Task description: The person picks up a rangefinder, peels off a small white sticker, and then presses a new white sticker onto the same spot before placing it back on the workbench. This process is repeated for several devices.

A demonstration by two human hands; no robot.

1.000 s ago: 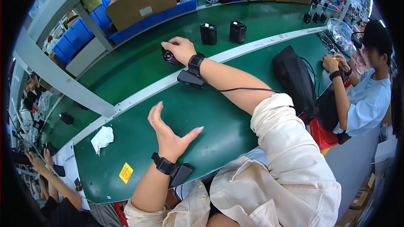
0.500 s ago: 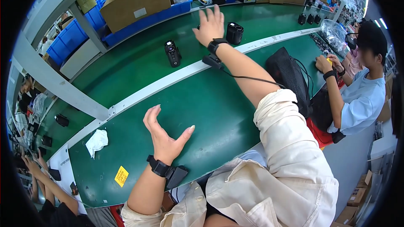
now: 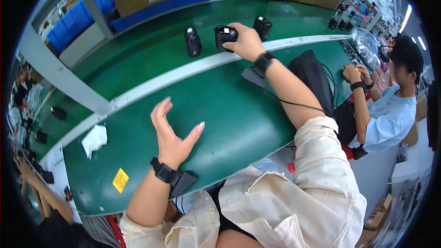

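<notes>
Long green conveyor belt [image 3: 151, 71] across the far half of the view, carrying small black devices spaced out in a row — so, presumably, each could be picked off singly. Nearer, the green worktable [image 3: 229, 124], mostly bare, kept free as a work surface. Seated co-worker [image 3: 390, 110] in a light blue shirt at the right end, hands busy with something too small to tell. Right hand [image 3: 248, 41] stretched out over the white dividing strip, fingers closed round one black device [image 3: 225, 36] at the belt's near edge. Left hand [image 3: 172, 138] raised above the worktable, fingers spread, holding nothing — seemingly poised to receive. Crumpled white cloth [image 3: 94, 138] and yellow note [image 3: 120, 180] lying off to the left, out of the way.
</notes>
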